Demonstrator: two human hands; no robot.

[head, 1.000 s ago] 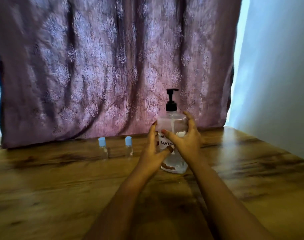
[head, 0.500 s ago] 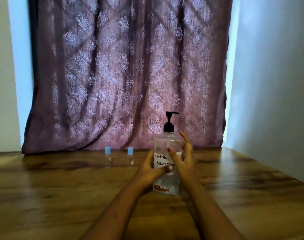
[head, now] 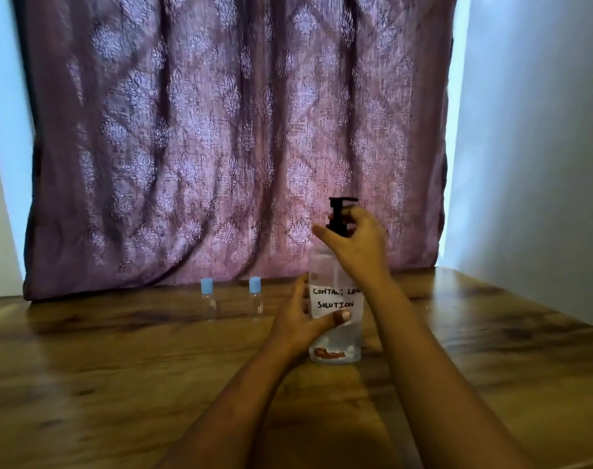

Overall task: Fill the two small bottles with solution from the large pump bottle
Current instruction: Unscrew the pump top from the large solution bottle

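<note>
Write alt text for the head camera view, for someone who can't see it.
A person's left hand grips a clear pump bottle on a wooden table while the right hand grips its black pump. Two small blue-capped bottles stand apart to its left, before a purple curtain.

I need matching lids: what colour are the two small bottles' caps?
Light blue: left cap, right cap; head view.

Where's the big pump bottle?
In the head view, the pump bottle stands on the table, right of the small bottles, held by the left hand and right hand.
</note>
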